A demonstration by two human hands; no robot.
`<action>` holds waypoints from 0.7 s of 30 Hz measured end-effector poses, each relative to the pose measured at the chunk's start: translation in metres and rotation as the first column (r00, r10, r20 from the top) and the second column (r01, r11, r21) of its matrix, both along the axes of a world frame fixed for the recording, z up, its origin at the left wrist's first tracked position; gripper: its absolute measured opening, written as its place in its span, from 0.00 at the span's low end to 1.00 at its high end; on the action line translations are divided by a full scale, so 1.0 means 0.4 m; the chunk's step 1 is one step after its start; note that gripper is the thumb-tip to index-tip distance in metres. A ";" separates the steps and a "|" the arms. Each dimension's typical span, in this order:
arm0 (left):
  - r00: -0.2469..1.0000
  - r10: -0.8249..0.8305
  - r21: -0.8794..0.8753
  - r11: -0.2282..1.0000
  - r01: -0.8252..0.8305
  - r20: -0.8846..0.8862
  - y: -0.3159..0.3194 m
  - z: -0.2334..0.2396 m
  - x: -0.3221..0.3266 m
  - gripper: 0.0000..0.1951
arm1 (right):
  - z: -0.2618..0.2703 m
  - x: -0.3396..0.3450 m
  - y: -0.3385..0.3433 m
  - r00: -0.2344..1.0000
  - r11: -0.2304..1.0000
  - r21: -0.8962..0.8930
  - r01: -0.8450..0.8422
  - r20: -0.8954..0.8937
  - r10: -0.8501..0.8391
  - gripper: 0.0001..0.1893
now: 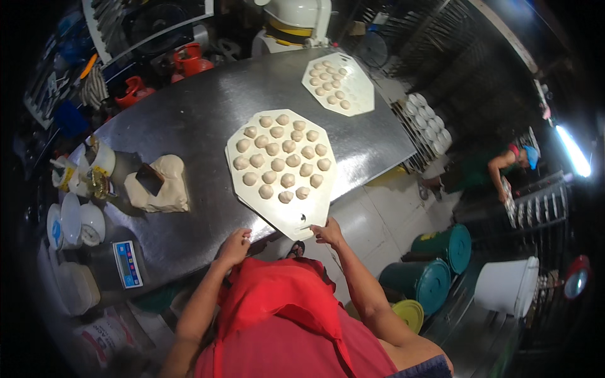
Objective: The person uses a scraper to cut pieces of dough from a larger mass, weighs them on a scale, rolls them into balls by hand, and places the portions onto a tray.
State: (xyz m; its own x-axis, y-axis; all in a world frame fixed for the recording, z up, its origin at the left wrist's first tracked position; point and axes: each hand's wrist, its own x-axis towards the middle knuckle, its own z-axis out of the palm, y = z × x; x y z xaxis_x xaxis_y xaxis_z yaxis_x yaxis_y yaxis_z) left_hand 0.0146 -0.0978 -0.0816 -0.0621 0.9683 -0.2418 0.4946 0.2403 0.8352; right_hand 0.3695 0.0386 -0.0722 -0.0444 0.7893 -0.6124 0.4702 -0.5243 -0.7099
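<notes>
My right hand [327,233] grips the near corner of a white octagonal board [302,208], beside its cut-out hole. Rows of pale dough balls [278,164], each with a pinched top, cover most of the board. It rests on a stainless steel table [203,118], and its near end juts past the table's edge. My left hand [235,246] is at that edge, left of the board and apart from it, with loosely bent fingers and nothing seen in them. Left of the board lies a large lump of dough [172,186] with a dark dough scraper [150,178] on top.
A second board [358,92] with flatter dough balls lies at the table's far right. A digital scale [127,264], a dial scale [91,224] and tubs [78,288] crowd the left end. Lidded bins [427,283] stand at right. Another person [505,165] bends over trays beyond.
</notes>
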 end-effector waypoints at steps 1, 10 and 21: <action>0.999 0.033 0.001 0.999 -0.033 0.029 0.006 -0.021 -0.025 0.17 | 0.011 -0.016 0.003 0.996 0.999 -0.052 0.008 -0.090 -0.012 0.17; 0.981 -0.125 -0.133 0.986 0.105 -0.147 0.047 0.043 -0.048 0.14 | -0.049 0.011 0.011 0.985 0.986 -0.089 0.141 -0.086 -0.148 0.15; 0.990 0.141 -0.059 0.988 -0.142 -0.012 0.021 0.003 -0.029 0.19 | 0.026 0.146 0.104 0.983 0.989 0.012 0.146 -0.116 -0.144 0.08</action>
State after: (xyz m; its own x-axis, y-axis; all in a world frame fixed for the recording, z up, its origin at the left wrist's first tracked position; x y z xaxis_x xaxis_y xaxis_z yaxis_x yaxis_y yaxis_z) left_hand 0.0032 -0.0894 -0.0806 -0.1998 0.9335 -0.2977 0.4588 0.3576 0.8134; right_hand 0.4279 0.0802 -0.0620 0.0030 0.8048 -0.5936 0.3054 -0.5660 -0.7658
